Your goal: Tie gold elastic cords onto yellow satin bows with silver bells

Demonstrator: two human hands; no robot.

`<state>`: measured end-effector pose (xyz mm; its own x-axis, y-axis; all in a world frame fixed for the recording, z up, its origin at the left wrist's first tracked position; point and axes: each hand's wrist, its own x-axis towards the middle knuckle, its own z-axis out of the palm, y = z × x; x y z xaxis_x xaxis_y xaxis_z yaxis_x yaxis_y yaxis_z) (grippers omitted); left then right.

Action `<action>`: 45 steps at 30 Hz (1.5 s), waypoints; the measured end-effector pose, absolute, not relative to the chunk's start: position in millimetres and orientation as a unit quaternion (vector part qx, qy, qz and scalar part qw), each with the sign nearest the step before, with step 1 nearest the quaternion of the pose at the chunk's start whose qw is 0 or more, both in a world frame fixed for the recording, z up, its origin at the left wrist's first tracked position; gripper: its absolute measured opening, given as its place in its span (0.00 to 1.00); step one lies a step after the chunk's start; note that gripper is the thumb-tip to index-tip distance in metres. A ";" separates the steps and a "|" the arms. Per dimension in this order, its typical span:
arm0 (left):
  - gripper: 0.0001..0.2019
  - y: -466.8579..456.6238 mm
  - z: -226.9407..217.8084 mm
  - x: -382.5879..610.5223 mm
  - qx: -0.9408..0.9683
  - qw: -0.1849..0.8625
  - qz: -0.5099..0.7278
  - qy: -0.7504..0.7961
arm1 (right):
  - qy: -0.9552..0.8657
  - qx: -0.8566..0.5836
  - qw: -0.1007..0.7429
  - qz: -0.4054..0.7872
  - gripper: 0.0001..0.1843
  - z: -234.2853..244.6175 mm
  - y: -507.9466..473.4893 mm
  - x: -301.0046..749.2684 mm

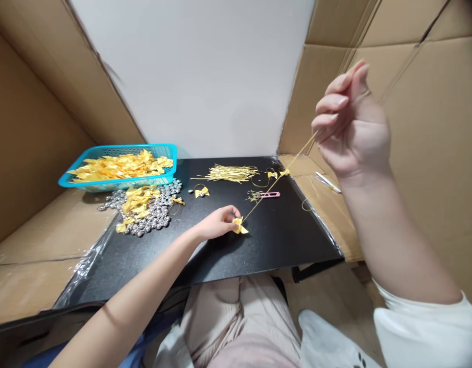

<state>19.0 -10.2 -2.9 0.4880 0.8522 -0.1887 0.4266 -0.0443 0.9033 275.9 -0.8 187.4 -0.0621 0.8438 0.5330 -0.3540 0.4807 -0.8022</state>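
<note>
Right hand (353, 120) raised, curled on taut gold cord (302, 150); I'd keep tension even. Left hand (218, 224) pinches yellow bow (241, 227) on black table (293, 235) near front edge; I'd anchor it firmly. Cord's attachment to bow I can't make out. Farther, pink snips (272, 194): blades lost among gold strands (254, 196).

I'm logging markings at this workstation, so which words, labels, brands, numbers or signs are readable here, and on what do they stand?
None: no text can be read anywhere.
The yellow bow, teal basket and cardboard wall show no lettering that I can make out.
The dark marks on the white cloth are cut off and form no readable text.
</note>
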 end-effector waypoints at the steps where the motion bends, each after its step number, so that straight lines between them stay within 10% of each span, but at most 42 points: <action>1: 0.12 -9.1 -3.3 18.3 0.705 0.498 0.201 0.464 | -0.579 -0.208 0.637 0.465 0.09 181.9 -1.3 275.1; 23: 0.08 30.5 -6.1 7.1 0.802 0.242 0.215 0.501 | -0.615 -0.366 0.336 0.612 0.11 65.4 5.3 233.4; 45: 0.07 -7.3 -3.9 24.4 0.670 0.304 0.398 0.547 | -0.438 -0.478 0.389 0.655 0.24 1.2 -5.5 200.0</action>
